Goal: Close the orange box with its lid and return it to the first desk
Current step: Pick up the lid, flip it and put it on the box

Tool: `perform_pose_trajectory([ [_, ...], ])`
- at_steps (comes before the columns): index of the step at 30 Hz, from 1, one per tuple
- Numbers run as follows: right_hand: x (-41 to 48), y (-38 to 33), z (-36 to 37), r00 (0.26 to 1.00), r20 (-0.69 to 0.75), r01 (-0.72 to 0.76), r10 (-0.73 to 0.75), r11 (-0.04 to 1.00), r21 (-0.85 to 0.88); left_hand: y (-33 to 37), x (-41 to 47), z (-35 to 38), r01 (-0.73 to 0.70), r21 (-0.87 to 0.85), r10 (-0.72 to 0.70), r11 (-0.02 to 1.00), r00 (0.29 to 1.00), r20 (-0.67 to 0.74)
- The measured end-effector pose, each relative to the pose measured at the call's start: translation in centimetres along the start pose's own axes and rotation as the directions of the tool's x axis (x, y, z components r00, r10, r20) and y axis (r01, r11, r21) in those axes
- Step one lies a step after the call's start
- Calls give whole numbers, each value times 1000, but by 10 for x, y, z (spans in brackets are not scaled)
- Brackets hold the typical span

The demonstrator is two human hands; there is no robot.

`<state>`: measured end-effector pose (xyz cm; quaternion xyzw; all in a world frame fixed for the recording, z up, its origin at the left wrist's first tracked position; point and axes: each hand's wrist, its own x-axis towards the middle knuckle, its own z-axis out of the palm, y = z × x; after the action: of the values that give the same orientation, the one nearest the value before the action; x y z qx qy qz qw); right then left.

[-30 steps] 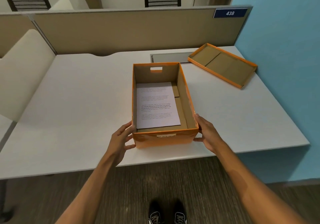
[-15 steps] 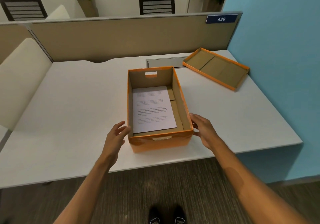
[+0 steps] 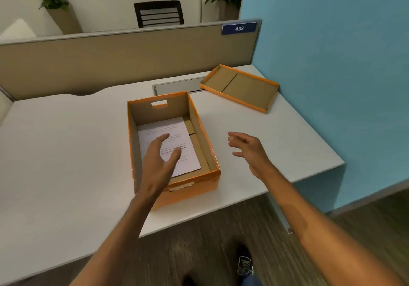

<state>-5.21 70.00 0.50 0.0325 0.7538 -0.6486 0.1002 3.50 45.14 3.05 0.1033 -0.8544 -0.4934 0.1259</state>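
The orange box [image 3: 199,181] stands open near the front edge of the white desk [image 3: 66,153], with a printed sheet of paper [image 3: 190,153] lying flat inside. Its orange lid [image 3: 241,88] lies upside down at the desk's far right corner, cardboard inside facing up. My left hand [image 3: 158,164] hovers over the box's near left part, fingers spread, holding nothing. My right hand [image 3: 247,150] is raised to the right of the box, apart from it, fingers apart and empty.
A beige partition [image 3: 110,64] with a blue "438" plate [image 3: 239,28] runs behind the desk. A blue wall [image 3: 332,64] closes the right side. A grey cable flap [image 3: 177,86] sits in the desk behind the box. A black chair and plants stand beyond the partition.
Both hands have let go of the box's near corners and lifted; the left now hangs over the box, the right has moved off to the right. The view has shifted left.
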Motion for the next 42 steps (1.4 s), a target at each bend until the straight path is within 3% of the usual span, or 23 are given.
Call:
perform_pose_trajectory([
  [6, 26, -4, -46, 999, -34, 15, -14, 1000, 16, 35, 28, 56, -24, -20, 26, 1000, 996, 81],
  [18, 114, -7, -173, 998, -68, -15, 16, 1000, 26, 97, 82, 182, 21, -98, -15, 995, 998, 59],
  [33, 229, 13, -229, 975, -162, -146, 151, 988, 40, 90, 175, 292, 269, -169, -254, 948, 961, 105],
  [38, 279, 26, -224, 940, -215, -250, 264, 964, 87, 64, 238, 323, 428, -271, -392, 862, 902, 179],
  [42, 320, 37, -220, 902, -259, -321, 346, 937, 135, 36, 294, 342, 613, -495, -536, 616, 787, 306],
])
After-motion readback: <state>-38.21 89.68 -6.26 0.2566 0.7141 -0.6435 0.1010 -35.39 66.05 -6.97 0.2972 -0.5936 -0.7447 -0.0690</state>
